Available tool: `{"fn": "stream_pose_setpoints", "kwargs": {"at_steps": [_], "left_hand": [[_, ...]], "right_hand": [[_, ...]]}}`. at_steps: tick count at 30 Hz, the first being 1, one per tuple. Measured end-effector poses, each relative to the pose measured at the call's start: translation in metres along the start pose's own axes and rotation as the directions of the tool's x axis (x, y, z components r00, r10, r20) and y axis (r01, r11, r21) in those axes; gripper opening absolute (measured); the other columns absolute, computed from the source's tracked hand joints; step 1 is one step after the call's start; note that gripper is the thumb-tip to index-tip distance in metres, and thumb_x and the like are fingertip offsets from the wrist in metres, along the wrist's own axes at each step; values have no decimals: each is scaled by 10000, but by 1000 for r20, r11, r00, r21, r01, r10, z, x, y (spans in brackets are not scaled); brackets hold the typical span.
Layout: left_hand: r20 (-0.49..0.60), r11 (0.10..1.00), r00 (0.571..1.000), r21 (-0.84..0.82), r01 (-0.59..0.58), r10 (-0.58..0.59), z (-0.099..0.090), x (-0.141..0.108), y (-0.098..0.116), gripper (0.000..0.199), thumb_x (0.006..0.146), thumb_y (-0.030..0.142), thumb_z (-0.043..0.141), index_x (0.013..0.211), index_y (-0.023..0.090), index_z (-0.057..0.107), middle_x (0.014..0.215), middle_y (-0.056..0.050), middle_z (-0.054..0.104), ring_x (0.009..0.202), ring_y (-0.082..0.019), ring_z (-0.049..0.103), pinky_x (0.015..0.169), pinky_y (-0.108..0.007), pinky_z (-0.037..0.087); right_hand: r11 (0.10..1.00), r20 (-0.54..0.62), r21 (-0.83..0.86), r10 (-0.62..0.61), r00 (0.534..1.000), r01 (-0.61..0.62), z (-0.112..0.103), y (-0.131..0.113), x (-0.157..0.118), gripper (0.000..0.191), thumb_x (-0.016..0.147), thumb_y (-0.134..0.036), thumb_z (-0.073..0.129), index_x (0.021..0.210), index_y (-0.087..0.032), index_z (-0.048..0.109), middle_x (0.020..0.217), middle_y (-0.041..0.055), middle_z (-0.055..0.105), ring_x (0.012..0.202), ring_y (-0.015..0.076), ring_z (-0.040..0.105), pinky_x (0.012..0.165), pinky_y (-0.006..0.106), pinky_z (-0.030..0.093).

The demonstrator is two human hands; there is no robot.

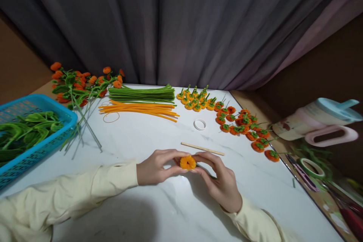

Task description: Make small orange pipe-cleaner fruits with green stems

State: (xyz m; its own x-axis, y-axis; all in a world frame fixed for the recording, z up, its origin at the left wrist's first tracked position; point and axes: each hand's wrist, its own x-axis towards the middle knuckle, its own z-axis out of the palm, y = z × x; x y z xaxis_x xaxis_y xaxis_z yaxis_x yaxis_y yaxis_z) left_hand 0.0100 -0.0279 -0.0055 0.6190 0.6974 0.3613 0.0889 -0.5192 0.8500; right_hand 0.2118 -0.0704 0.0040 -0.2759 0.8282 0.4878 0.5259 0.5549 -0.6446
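Note:
A fuzzy yellow-orange pipe-cleaner flower (pixel 187 163) with a small dark hole at its centre is pinched between both my hands above the white table. My left hand (pixel 161 166) grips its left edge with thumb and fingertips. From the other side, my right hand (pixel 218 177) holds the right edge the same way. Just beyond lies a thin wooden stick (pixel 202 148). Farther off is a white ring (pixel 200 124), perhaps a tape roll. Orange pipe cleaners (pixel 138 109) and green pipe cleaners (pixel 141 93) lie in bundles behind.
Yellow flower heads (pixel 197 100) and orange flower heads (pixel 244 121) line the back right. Stemmed orange flowers (pixel 82 81) lie back left, near a blue basket (pixel 70 119) of green leaves. A tumbler (pixel 312 119), green tape (pixel 312 168) and scissors (pixel 303 174) are on the right.

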Motion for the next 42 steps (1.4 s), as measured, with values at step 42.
{"fn": "stream_pose_setpoints", "kwargs": {"at_steps": [42], "left_hand": [[1, 949, 955, -105, 296, -298, 9, 1, -3, 335, 771, 178, 517, 1077, 79, 610, 834, -81, 655, 559, -111, 624, 534, -200, 508]], "right_hand": [[990, 133, 104, -110, 985, 97, 7, 4, 5, 295, 860, -40, 402, 1036, -200, 577, 904, 83, 619, 830, 187, 568, 697, 325, 495]]}}
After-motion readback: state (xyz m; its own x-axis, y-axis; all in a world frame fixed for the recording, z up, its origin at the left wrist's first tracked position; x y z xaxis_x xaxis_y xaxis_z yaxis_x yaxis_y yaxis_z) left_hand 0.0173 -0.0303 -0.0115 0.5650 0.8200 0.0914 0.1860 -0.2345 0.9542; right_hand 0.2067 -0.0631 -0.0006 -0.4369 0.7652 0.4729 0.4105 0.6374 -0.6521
